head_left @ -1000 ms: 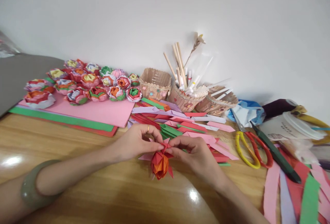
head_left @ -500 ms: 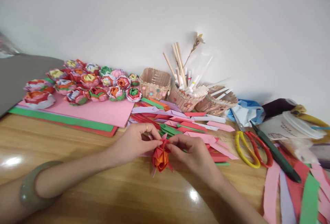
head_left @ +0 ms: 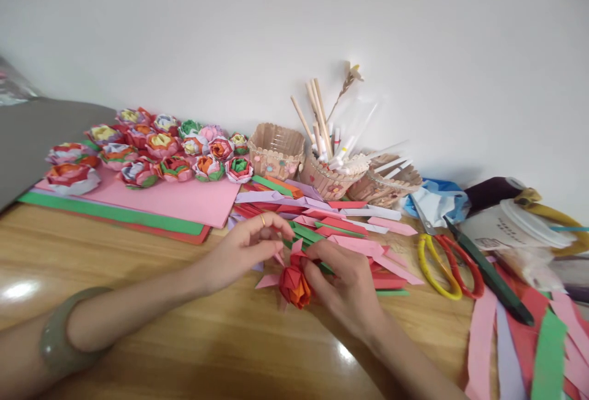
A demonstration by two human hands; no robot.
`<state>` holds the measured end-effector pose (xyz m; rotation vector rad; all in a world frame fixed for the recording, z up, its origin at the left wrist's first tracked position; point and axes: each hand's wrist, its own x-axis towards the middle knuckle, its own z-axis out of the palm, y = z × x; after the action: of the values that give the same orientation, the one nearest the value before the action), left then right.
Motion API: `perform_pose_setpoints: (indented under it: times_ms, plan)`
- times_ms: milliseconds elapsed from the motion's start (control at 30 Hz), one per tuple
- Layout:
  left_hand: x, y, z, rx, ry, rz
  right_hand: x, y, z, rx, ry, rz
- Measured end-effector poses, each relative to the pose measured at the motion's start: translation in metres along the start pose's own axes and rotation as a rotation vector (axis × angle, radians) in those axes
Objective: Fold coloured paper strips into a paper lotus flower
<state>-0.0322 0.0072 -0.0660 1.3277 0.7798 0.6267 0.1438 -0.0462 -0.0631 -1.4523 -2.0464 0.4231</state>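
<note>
A folded paper flower, red and orange with pink pointed tips sticking out around it, hangs just above the wooden table. My right hand pinches its upper right edge between thumb and fingers. Off to the flower's upper left, my left hand has its thumb and curved fingers apart, close to a pink tip but holding nothing I can see. Behind both hands lie folded paper strips in pink, red, green, lilac and white, partly covered by my fingers.
Finished paper flowers stand on stacked coloured sheets at the left. Small decorated baskets line the wall, one with wooden sticks. Scissors, a dark green cutter, a lidded tub and loose paper strips occupy the right.
My left thumb and fingers have let go of the flower's top and moved slightly left and up. The flower, still in my right hand, has shifted a little right and turned.
</note>
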Motion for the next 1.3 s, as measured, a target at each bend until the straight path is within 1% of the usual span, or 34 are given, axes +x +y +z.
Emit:
perform_pose_setpoints:
  times_ms: [67, 167, 233, 300, 367, 433, 500, 633, 667, 700, 800, 833, 867, 933, 1033, 1167, 1300]
  plan:
    - [0.002, 0.0, 0.001, -0.052, 0.002, -0.059, 0.001, 0.001, 0.0, -0.016, 0.073, -0.12]
    - [0.002, 0.001, 0.005, -0.032, -0.005, -0.108, 0.002, 0.002, 0.0, -0.05, 0.2, -0.265]
    - [0.0, 0.002, 0.007, -0.031, 0.025, -0.103, 0.002, 0.001, -0.001, -0.1, 0.27, -0.293]
    - [-0.003, 0.003, 0.008, -0.03, 0.054, -0.062, 0.002, 0.001, -0.002, -0.147, 0.296, -0.287]
    - [-0.005, 0.003, 0.008, -0.008, 0.063, 0.022, 0.002, 0.0, -0.003, -0.163, 0.295, -0.278]
    - [-0.007, 0.001, 0.007, 0.042, 0.064, 0.151, 0.001, 0.0, -0.003, -0.156, 0.297, -0.276]
    - [-0.008, -0.001, 0.006, 0.117, 0.088, 0.282, 0.0, -0.002, -0.004, -0.16, 0.316, -0.269]
    - [-0.01, -0.004, 0.005, 0.352, 0.237, 0.532, -0.002, -0.008, -0.009, -0.127, 0.415, -0.173]
    - [-0.01, -0.004, 0.005, 0.412, 0.274, 0.589, -0.001, -0.011, -0.01, -0.078, 0.403, -0.131]
    - [-0.01, -0.004, 0.005, 0.464, 0.3, 0.641, -0.001, -0.013, -0.012, 0.0, 0.34, -0.079]
    - [-0.011, -0.004, 0.006, 0.555, 0.323, 0.751, 0.002, -0.019, -0.014, 0.349, 0.043, 0.168]
    - [-0.01, -0.004, 0.006, 0.567, 0.323, 0.762, 0.003, -0.02, -0.013, 0.452, -0.024, 0.248]
    - [-0.01, -0.005, 0.006, 0.572, 0.319, 0.758, 0.004, -0.02, -0.013, 0.533, -0.063, 0.309]
    - [-0.009, -0.007, 0.007, 0.569, 0.315, 0.694, 0.005, -0.02, -0.01, 0.637, -0.084, 0.384]
    - [-0.008, -0.011, 0.009, 0.541, 0.311, 0.557, 0.004, -0.019, -0.005, 0.736, -0.108, 0.473]
    - [-0.007, -0.016, 0.01, 0.506, 0.307, 0.445, 0.003, -0.019, 0.0, 0.847, -0.159, 0.609]
    - [-0.006, -0.016, 0.011, 0.491, 0.334, 0.383, 0.002, -0.019, 0.005, 0.904, -0.159, 0.64]
